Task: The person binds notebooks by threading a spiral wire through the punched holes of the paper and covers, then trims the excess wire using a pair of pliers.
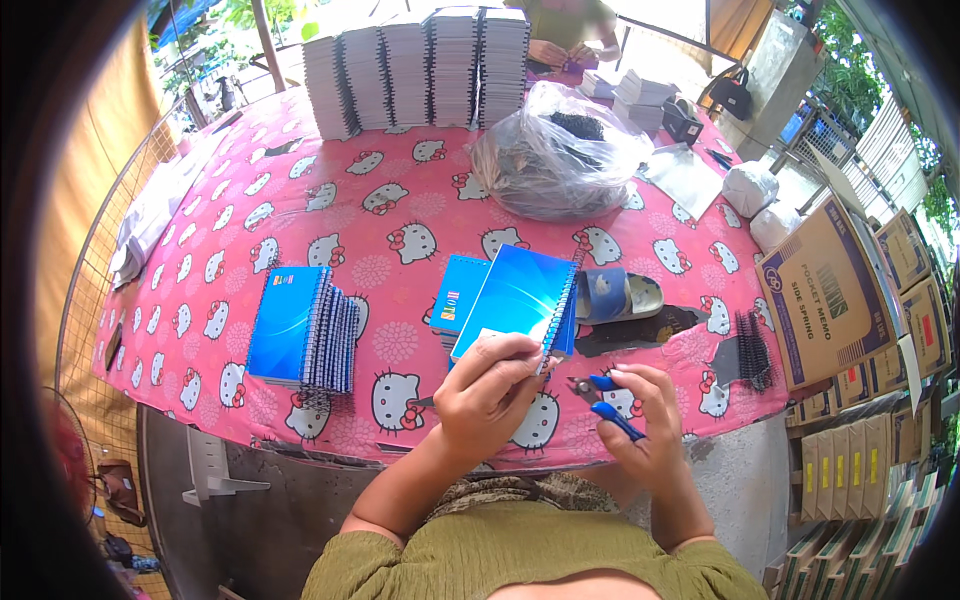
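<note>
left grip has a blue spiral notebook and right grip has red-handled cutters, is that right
Not quite: the cutters are blue-handled, not red-handled, as the head view shows. The right grip does have them, and the left grip does have a blue spiral notebook.

Blue spiral-bound notebook (515,300) and small metal hand cutters with blue grips (618,418), close together above the pink patterned tabletop (400,290).
The notebook is closed, its glossy cover facing up with pale curved streaks across it; it slants, top edge leaning rightward, dark coil binding along its right side, lower end in the left hand (490,390). The cutters, in the right hand (645,425), have their handles spread apart and their short metal tips pointing left, toward the notebook's lower right corner, just beside the left fingers.
</note>
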The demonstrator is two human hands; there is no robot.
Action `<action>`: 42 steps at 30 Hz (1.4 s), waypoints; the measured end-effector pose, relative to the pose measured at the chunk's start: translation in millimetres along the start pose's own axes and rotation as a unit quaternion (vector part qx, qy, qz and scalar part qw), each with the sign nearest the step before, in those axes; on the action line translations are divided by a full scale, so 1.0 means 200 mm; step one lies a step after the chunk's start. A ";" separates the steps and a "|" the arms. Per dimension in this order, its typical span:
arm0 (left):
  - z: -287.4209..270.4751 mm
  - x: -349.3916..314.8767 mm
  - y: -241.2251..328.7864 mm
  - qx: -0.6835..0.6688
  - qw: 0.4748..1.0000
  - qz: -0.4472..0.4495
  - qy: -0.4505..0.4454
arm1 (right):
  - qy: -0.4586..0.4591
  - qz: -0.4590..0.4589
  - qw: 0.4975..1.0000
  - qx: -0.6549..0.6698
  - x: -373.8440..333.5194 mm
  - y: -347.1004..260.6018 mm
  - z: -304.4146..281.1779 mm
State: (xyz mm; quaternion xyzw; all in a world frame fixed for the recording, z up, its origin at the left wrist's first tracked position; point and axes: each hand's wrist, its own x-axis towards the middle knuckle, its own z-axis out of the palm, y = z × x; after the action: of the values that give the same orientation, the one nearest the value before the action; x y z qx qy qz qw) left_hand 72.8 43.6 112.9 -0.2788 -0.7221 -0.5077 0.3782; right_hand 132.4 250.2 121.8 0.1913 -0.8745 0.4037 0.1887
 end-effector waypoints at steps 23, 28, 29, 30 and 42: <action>-0.09 0.02 0.02 0.007 0.999 0.046 -0.028 | -0.200 0.329 0.765 0.515 0.09 -0.02 0.04; -0.52 0.15 -0.03 -0.036 0.931 -0.128 0.339 | -0.063 0.107 0.991 0.045 -0.06 0.13 0.08; -0.65 0.16 -0.09 -0.019 0.914 -0.097 0.393 | -0.061 0.102 0.993 -0.005 -0.12 0.21 0.09; -0.76 0.11 -0.16 0.032 0.910 -0.130 0.392 | -0.061 0.097 0.992 -0.050 -0.19 0.28 0.11; -1.08 -0.21 -0.37 0.195 0.882 -0.282 0.324 | 0.170 0.205 0.904 -0.335 -0.01 0.96 -0.44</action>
State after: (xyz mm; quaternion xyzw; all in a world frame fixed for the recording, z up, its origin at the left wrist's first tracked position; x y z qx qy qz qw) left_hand 94.7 -185.5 81.9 0.1963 -0.6916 -0.5041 0.4786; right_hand 55.9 435.3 52.4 -0.1384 -0.9327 0.1427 0.3008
